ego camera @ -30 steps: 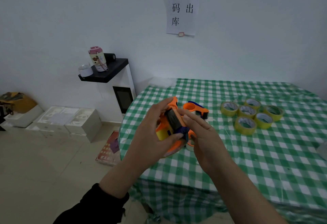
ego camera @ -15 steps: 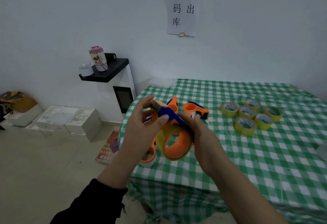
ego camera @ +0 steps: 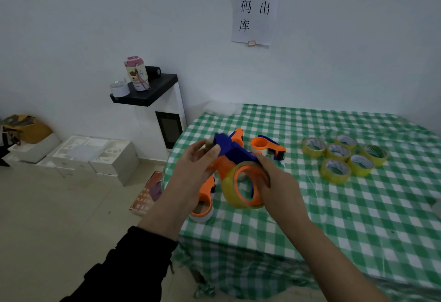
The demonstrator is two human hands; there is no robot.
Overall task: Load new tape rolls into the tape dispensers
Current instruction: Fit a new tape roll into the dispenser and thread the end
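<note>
I hold an orange and blue tape dispenser [ego camera: 232, 156] above the table's left edge. A yellow tape roll [ego camera: 231, 192] sits on its orange hub. My left hand [ego camera: 193, 172] pinches the dispenser's blue front end with thumb and fingers. My right hand [ego camera: 279, 187] grips the roll side from the right. Two more dispensers lie on the cloth: one [ego camera: 268, 147] behind my hands, another [ego camera: 204, 202] partly hidden under them. Several loose yellow tape rolls [ego camera: 343, 158] are grouped at the right.
The table wears a green checked cloth [ego camera: 334, 218] and stands against a white wall. Left of it are a white cabinet with a black shelf [ego camera: 148, 94] carrying a cup and bottle, and white boxes [ego camera: 90, 156] on the floor.
The dispenser has turned in my hands: the roll and hub now face me and hang lower, and the blue end has swung out to the upper left. My left hand shifted to that end.
</note>
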